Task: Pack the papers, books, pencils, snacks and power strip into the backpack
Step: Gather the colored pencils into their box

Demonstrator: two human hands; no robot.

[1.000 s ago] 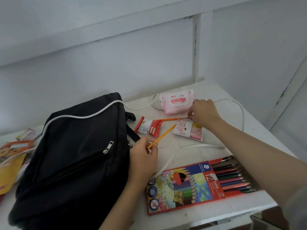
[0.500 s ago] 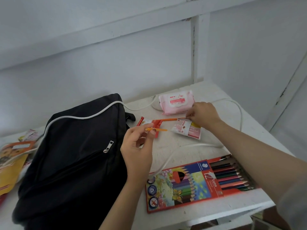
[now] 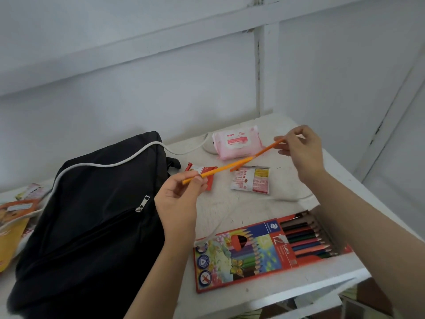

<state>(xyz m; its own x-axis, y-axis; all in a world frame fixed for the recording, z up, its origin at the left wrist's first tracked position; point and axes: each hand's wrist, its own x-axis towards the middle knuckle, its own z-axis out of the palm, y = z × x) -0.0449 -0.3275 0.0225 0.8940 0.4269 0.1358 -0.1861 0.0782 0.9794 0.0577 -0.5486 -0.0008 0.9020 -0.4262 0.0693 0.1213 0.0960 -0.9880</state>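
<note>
Cable (image 3: 128,158) drapes backpack (image 3: 92,226); snack packet (image 3: 251,181) between wipes (image 3: 236,143), pencil box (image 3: 253,256)

White painted surface (image 3: 248,203), scuffed, set into a wall corner. Carries a black backpack (image 3: 92,226) lying flat at left, zip pull facing up. Bears orange and yellow booklets (image 3: 13,222) at the left edge, beside the backpack. Holds a pink wipes pack (image 3: 236,143) at the rear, with a red snack packet (image 3: 200,167) and a white snack packet (image 3: 251,181) near the middle. Supports an open coloured-pencil box (image 3: 253,252) at the front edge. Shows a white cable (image 3: 289,199) looping between the packets and the box.
</note>
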